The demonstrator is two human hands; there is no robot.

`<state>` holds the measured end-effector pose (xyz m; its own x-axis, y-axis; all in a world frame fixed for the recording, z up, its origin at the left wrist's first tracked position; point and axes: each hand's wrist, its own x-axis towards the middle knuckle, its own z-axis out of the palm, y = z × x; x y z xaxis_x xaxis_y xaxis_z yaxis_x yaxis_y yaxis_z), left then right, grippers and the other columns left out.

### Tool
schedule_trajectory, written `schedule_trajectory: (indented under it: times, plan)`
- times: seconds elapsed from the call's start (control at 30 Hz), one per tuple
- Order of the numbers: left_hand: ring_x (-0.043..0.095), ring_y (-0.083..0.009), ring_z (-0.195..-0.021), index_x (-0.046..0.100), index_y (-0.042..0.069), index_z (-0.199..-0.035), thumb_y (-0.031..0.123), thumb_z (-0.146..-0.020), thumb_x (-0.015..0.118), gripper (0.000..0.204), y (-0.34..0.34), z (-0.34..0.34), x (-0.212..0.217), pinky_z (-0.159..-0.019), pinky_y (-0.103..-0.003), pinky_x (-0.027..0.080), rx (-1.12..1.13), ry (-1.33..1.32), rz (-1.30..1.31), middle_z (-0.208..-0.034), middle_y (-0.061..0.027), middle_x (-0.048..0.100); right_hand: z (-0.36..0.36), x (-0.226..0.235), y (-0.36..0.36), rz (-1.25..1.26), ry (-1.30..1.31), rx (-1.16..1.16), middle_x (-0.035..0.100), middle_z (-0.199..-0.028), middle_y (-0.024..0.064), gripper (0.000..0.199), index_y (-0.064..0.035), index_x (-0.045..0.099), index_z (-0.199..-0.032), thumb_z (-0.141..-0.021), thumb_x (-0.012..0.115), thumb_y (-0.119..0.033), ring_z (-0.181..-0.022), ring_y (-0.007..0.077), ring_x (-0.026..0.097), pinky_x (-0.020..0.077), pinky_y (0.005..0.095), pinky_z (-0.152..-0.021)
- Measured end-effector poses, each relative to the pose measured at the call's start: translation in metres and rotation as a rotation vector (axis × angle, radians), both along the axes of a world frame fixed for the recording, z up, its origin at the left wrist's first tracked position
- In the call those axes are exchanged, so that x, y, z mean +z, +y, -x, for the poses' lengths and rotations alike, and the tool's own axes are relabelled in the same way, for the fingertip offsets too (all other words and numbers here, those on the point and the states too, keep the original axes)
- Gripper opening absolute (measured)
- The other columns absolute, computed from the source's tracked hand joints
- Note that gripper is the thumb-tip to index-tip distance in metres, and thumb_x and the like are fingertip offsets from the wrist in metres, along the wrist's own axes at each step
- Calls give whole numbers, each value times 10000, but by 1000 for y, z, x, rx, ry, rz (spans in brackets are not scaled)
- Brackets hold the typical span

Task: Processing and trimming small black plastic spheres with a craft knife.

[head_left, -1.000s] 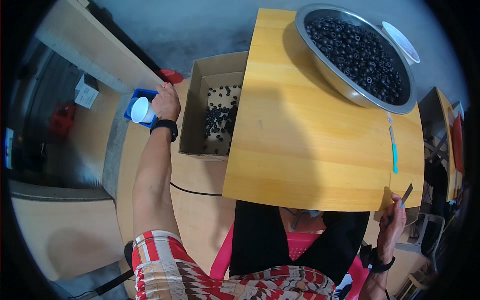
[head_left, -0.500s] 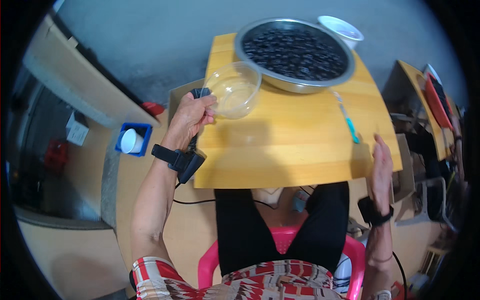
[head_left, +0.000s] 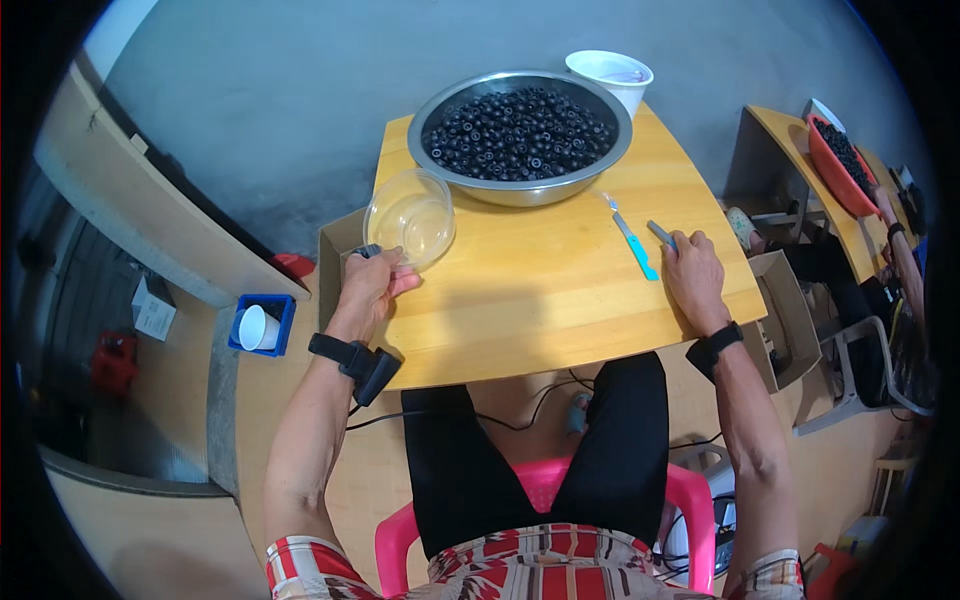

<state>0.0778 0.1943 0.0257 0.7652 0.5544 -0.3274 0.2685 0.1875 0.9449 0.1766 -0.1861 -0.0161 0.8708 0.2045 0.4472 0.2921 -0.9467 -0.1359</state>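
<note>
My left hand [head_left: 370,285] is closed on the near left rim of a clear plastic bowl [head_left: 408,218], which is tilted and has nothing visible in it. A dark grey piece like a finger cover shows at its forefinger. My right hand [head_left: 694,272] rests palm down on the wooden table [head_left: 500,300]; its forefinger points out and looks covered in grey, while the other fingertips are hidden. Just left of that hand lies a thin tool with a turquoise handle [head_left: 640,257] and a metal end. A wide metal basin [head_left: 520,190] holds many small black ring-like pieces [head_left: 520,133].
A white tub [head_left: 628,95] stands behind the basin. Cardboard boxes [head_left: 785,300] flank the table. On the floor at left is a blue crate [head_left: 288,335] with a white cup [head_left: 258,328]. At right, another person's arm [head_left: 900,265] reaches to a red basin [head_left: 840,175].
My right hand has come inward from beyond the table's right edge and down onto the tabletop. My left hand keeps hold of the clear bowl. The whole view has shifted.
</note>
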Motion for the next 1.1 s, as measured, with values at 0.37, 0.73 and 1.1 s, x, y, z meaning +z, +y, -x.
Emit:
schedule_trajectory:
  times: [0.37,0.73,1.1]
  plan:
    - [590,-176,-620,464,-141,-957,19,-825,498,210,-8,17,14,-544,-238,563,-29,-28,62,-791,-154,544,14,15,-2,-45,76,84,525,-826,132,248,-41,588,-953,-789,574,-226,-849,293,499,396,405,-717]
    - [608,-198,-724,386,-120,-1049,-46,-804,504,281,4,21,11,-584,-251,566,-13,-172,195,-968,-207,527,36,94,24,-903,215,273,574,-907,36,297,12,576,-1039,-846,560,-212,-808,85,510,428,237,-683]
    - [511,-212,-950,417,-58,-1120,211,-790,629,476,-69,-19,95,-769,-293,456,-359,-386,-165,-1076,-131,495,-29,146,88,-1095,763,474,492,-889,-3,421,-41,446,-1189,-861,514,-296,-804,93,504,448,263,-709]
